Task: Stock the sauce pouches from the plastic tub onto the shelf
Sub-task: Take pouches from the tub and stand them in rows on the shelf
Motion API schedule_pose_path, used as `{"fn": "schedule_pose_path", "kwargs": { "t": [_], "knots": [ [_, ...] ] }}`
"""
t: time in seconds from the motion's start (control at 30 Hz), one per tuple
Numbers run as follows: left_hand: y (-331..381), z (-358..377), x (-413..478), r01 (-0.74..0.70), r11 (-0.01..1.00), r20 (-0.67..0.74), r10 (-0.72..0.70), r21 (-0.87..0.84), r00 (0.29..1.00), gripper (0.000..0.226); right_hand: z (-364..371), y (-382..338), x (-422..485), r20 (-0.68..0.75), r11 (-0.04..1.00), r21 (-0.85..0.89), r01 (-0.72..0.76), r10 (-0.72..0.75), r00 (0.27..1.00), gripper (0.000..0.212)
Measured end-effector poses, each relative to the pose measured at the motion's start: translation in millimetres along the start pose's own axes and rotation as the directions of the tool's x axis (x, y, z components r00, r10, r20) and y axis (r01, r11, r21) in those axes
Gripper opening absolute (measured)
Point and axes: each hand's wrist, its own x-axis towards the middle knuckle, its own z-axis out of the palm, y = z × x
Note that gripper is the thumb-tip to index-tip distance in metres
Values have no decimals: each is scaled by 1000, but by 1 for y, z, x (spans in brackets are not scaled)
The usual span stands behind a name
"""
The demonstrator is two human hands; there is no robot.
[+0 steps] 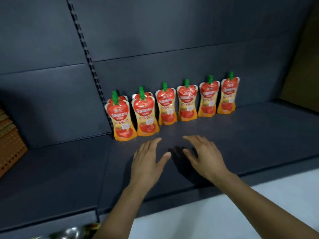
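A: Dark grey metal shelf [241,135], matching grey back panel [172,40]. Stock position?
B: Red-and-orange sauce pouches with green caps [166,107] stand upright, a row of six along the panel. The two leftmost spots each have a second pouch behind.
A: Hands?
B: Left hand [146,163] and right hand [205,157] both have fingers spread and hold nothing. They're over the shelf deck just in front of the row, clear of the pouches.
A: Anything else?
B: Orange perforated board [10,149] at far left.

Dark back panel [172,31], slotted upright [85,49] — pale floor [267,200].
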Motion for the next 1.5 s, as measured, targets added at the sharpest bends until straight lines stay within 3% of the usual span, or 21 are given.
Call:
{"fn": "schedule_pose_path", "kwargs": {
  "t": [0.23,0.4,0.53,0.73,0.9,1.2,1.33,1.4,1.5],
  "knots": [
    [129,75,-54,-186,953,17,195,-239,981,35,-81,73,-127,-274,988,-57,-141,120,954,33],
    [218,161,-93,-220,907,247,320,-360,914,28,-134,147,-233,-374,917,41,-397,382,845,31],
    [284,240,-121,-187,887,520,406,-423,752,25,-162,217,-317,-366,735,183,-653,668,648,31],
    [378,351,-157,-123,875,767,472,-469,435,26,-199,311,-428,-346,427,273,-862,880,326,25],
    [445,447,-174,-99,880,857,474,-464,200,22,-215,392,-499,-287,221,337,-915,950,124,23],
    [532,637,-201,-29,947,946,318,-320,-59,35,-228,529,-582,-124,-167,406,-899,964,-235,19],
    [547,710,-224,-45,980,980,189,-192,-68,48,-225,577,-618,-72,-295,444,-846,929,-362,17],
    [546,744,-235,-56,989,990,136,-138,-28,54,-222,597,-631,-19,-380,544,-748,886,-464,15],
    [540,785,-247,-137,986,991,109,-99,71,63,-212,625,-650,156,-487,726,-486,805,-573,14]
  ]
}}
